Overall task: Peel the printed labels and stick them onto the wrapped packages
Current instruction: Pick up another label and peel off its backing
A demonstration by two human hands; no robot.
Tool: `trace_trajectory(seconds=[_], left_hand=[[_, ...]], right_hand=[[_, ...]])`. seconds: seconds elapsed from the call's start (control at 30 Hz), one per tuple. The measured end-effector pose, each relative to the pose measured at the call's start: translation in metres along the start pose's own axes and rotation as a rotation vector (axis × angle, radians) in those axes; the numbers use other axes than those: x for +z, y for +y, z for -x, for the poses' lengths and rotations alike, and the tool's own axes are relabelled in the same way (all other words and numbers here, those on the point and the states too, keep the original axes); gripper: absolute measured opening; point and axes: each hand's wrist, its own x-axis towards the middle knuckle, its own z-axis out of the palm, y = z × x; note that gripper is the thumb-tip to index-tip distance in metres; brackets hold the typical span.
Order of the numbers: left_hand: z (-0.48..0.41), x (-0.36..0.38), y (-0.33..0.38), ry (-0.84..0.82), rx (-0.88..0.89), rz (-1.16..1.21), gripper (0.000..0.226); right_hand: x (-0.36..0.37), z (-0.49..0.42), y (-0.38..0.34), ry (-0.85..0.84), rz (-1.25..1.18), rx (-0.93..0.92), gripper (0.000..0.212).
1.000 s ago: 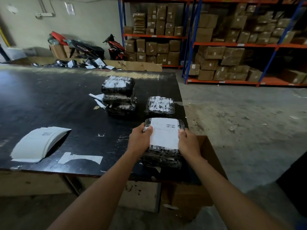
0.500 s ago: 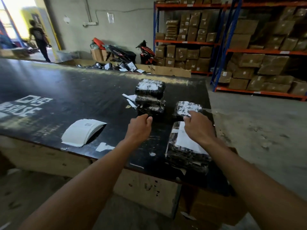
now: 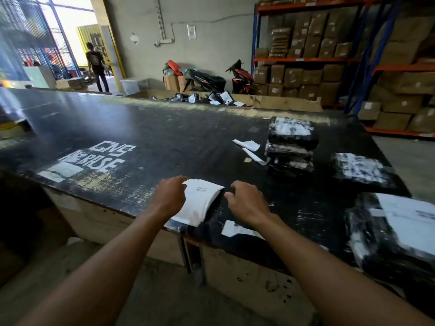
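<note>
The left hand point(image 3: 170, 196) lies on the left part of a thin stack of white paper labels point(image 3: 203, 203). Its fingers are bent down onto the top sheet. I cannot tell if they pinch it or only touch it. The right hand point(image 3: 247, 201) is just to the right of the stack. Its fingers are loosely bent and it has nothing in it.

The labels are white with small dark print near the far edge. The stack curls up a bit on its right side. It lies at the near edge of a big black table point(image 3: 153, 132).

One white paper strip point(image 3: 235, 229) lies flat on the table near the right wrist. Two more white paper scraps point(image 3: 247, 144) lie farther off, beside a pile of three black packages wrapped in shiny plastic point(image 3: 292, 147). Right of that pile lies one more black wrapped package point(image 3: 361, 170) by itself. At the near right edge is a thick black wrapped package point(image 3: 388, 243) with a white label point(image 3: 409, 215) on top. It is blurry. That makes five packages that I can count.

White painted letters point(image 3: 101, 158) are on the table to the left. Far off on the right, blue and orange shelves point(image 3: 306, 60) are full of brown boxes.
</note>
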Motion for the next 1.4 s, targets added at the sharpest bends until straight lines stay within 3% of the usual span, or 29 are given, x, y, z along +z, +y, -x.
trace_trajectory(seconds=[0.1, 0.23, 0.3, 0.37, 0.47, 0.57, 0.8, 0.97, 1.07, 1.17, 1.27, 1.4], left_hand=[[-0.021, 0.009, -0.038, -0.089, 0.08, -0.03, 0.036], [-0.045, 0.028, -0.059, -0.266, 0.198, -0.01, 0.044], [-0.05, 0.038, -0.063, -0.349, 0.254, -0.058, 0.04], [-0.05, 0.05, -0.07, -0.396, 0.282, -0.096, 0.031], [-0.048, 0.062, -0.079, -0.37, 0.24, -0.064, 0.023], [-0.047, 0.068, -0.079, -0.344, 0.189, -0.038, 0.029], [-0.053, 0.054, -0.077, -0.27, 0.364, -0.185, 0.03], [-0.066, 0.012, -0.054, -0.035, 0.255, 0.255, 0.035], [-0.077, -0.004, -0.027, 0.007, -0.065, 0.686, 0.038], [-0.092, -0.008, 0.0, -0.17, -0.408, 1.068, 0.043], [-0.094, -0.008, 0.029, -0.303, -0.435, 1.232, 0.019], [-0.089, 0.0, 0.074, -0.341, -0.343, 1.29, 0.018]], right_hand=[[0.035, -0.019, -0.028, -0.045, -0.009, 0.046, 0.028], [0.067, -0.042, -0.046, -0.054, -0.028, 0.071, 0.049], [0.083, -0.049, -0.046, -0.115, 0.022, 0.083, 0.057], [0.099, -0.051, -0.043, -0.147, 0.138, 0.098, 0.052], [0.112, -0.049, -0.041, -0.066, 0.225, 0.106, 0.037], [0.117, -0.05, -0.043, -0.001, 0.229, 0.113, 0.032], [0.107, -0.049, -0.049, 0.046, 0.245, 0.108, 0.031], [0.069, -0.057, -0.054, 0.145, 0.033, 0.088, 0.032], [0.042, -0.059, -0.057, 0.222, -0.046, 0.081, 0.033], [0.014, -0.057, -0.053, 0.31, -0.1, 0.091, 0.038], [-0.012, -0.05, -0.045, 0.354, -0.509, 0.256, 0.054], [-0.039, -0.042, -0.018, 0.288, -1.21, 0.544, 0.032]])
